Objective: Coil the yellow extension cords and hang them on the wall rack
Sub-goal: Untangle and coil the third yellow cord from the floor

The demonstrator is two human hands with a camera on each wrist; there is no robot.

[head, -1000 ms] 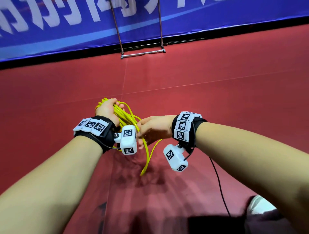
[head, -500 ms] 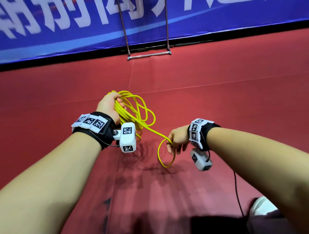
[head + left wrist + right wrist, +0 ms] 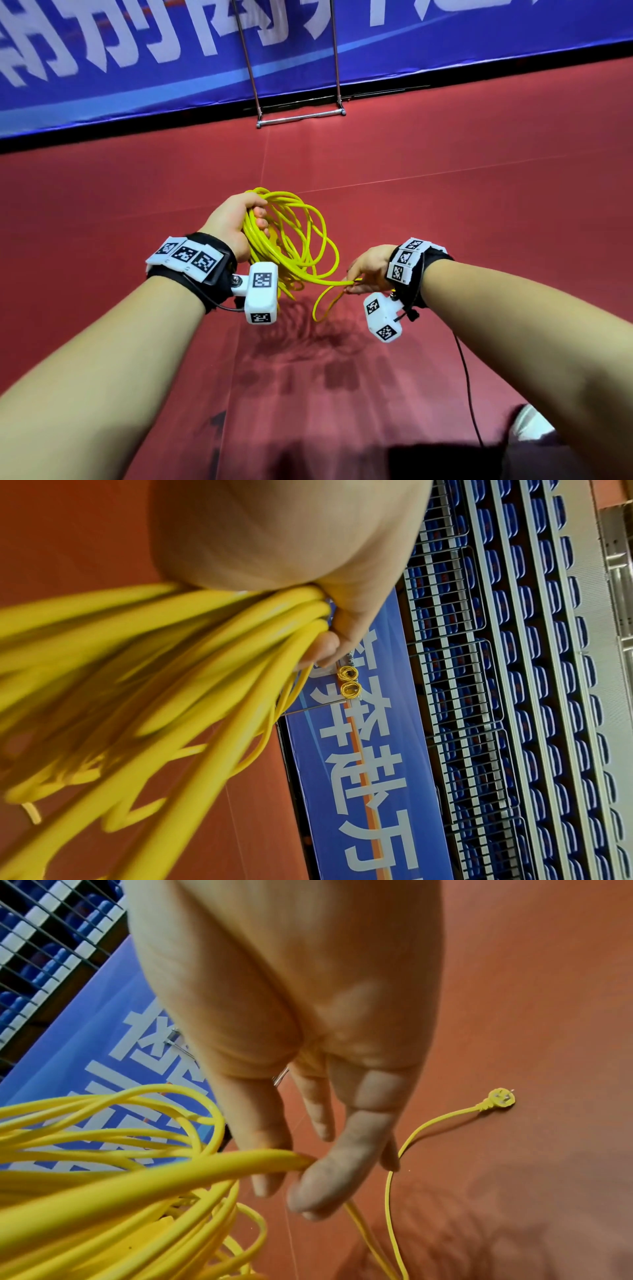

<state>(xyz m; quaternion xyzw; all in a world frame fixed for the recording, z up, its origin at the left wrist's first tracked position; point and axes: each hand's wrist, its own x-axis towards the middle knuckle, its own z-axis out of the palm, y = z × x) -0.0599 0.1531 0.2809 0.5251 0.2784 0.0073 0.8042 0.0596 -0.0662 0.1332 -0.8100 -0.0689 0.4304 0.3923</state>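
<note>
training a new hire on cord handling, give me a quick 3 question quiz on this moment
1. True or false: the left hand holds the coiled loops of the yellow cord.
2. What does the right hand pinch? A) the plug B) one strand C) nothing
3. Where does the plug lie?

Key: 1 true. 2 B. 3 On the red floor, loose from either grip.
</note>
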